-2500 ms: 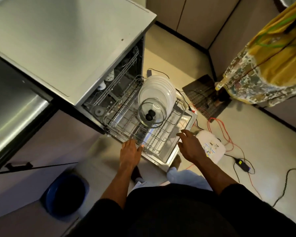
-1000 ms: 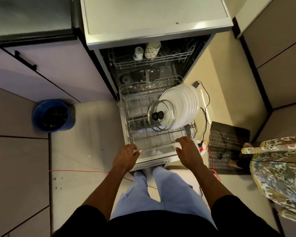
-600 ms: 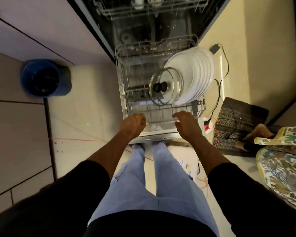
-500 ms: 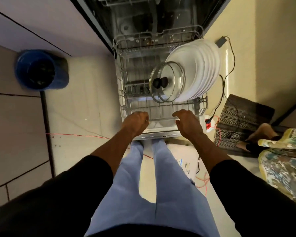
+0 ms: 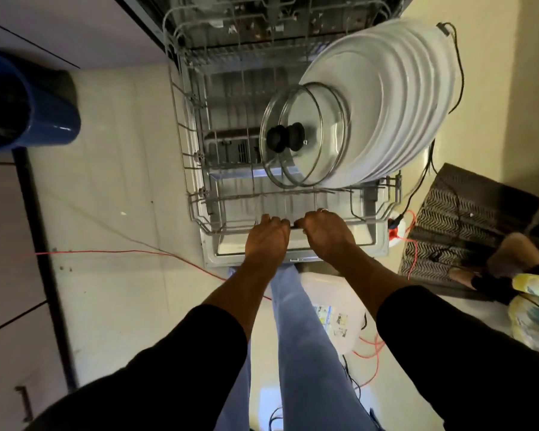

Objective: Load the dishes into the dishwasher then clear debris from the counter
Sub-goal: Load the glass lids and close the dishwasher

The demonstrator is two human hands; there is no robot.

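Wire lower rack (image 5: 199,209), grey coated metal, extended over the dropped dishwasher door (image 5: 377,244). Front rail clasped by left hand (image 5: 266,236) and right hand (image 5: 327,234), side by side, fingers curled over the wire. Beyond the grip, toward its right: row of round, glossy white plates (image 5: 395,98) standing on edge, with a domed glass lid (image 5: 305,135), metal-rimmed and black-knobbed, leaning against the front plate. Far left of the grip: blue plastic bin (image 5: 22,101). Right of it: zigzag-patterned mat (image 5: 467,219). Nearer than the wrists: white container (image 5: 339,293), printed label too small to read. Thin red cable (image 5: 106,251) across pale floor tiles.
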